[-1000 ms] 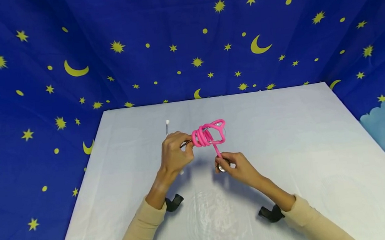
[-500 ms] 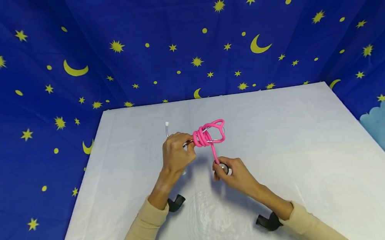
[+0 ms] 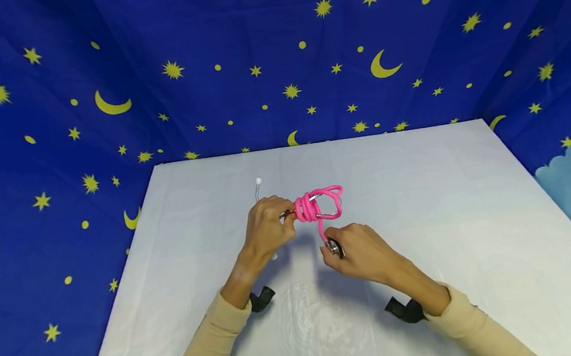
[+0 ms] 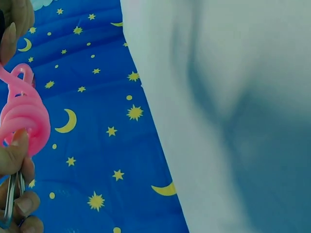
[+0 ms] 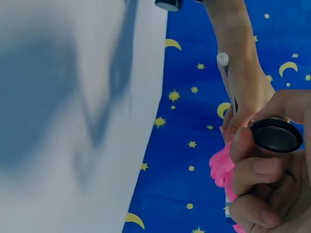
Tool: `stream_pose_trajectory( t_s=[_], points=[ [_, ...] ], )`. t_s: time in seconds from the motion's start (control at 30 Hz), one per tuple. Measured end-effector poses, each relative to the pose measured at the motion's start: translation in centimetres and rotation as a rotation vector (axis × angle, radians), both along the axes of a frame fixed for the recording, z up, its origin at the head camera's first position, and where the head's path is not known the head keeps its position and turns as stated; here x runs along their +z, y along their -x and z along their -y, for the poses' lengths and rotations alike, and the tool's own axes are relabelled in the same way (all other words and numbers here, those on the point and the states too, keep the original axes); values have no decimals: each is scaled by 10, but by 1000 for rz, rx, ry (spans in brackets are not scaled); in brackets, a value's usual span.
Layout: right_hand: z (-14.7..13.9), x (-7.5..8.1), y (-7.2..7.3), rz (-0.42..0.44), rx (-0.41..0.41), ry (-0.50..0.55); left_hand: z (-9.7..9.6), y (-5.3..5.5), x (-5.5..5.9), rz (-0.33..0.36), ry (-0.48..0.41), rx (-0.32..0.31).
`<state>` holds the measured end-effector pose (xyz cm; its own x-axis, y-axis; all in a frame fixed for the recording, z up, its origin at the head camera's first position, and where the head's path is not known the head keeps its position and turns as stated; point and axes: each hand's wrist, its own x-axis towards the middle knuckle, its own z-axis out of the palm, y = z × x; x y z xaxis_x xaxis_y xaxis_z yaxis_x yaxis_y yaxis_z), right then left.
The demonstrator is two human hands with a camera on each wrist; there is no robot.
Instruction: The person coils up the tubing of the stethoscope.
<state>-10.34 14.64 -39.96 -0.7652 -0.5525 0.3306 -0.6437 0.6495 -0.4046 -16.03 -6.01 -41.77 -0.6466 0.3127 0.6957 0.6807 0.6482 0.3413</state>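
Observation:
A stethoscope with pink tubing is held up over the table, its tube wound in several coils around its metal ear tubes. My left hand grips the metal ear tubes close beside the coils; in the left wrist view its thumb touches the pink tubing. One white eartip sticks up beyond the left hand. My right hand pinches the chest piece at the tube's end, below the coils. The right wrist view shows the chest piece's round black-rimmed face between thumb and fingers.
Both hands are above a white table. A blue curtain with yellow moons and stars hangs behind it and at the sides. Black wrist mounts sit under both wrists.
The coiled stethoscope and left hand have shifted slightly right and nearer. My right hand first moved down and left, then back up and right, turning the chest piece in its fingers.

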Motion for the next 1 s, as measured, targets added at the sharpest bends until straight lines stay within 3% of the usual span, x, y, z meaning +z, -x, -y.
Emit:
stream_pose_trajectory(
  t_s=[0.13,0.33,0.53,0.77,1.0],
  points=[
    [-2,5,1,-9,9,-61,-1,0,0,23,31,-35],
    [-7,7,0,-104,56,-77,-1,-1,1,32,25,-90],
    [-12,9,2,-105,70,-7,1,2,1,15,6,-115],
    [-14,4,9,-93,92,152,1,1,-6,13,-22,-150],
    [-17,-2,15,-93,51,271,1,2,-5,-11,-63,-151]
  ],
)
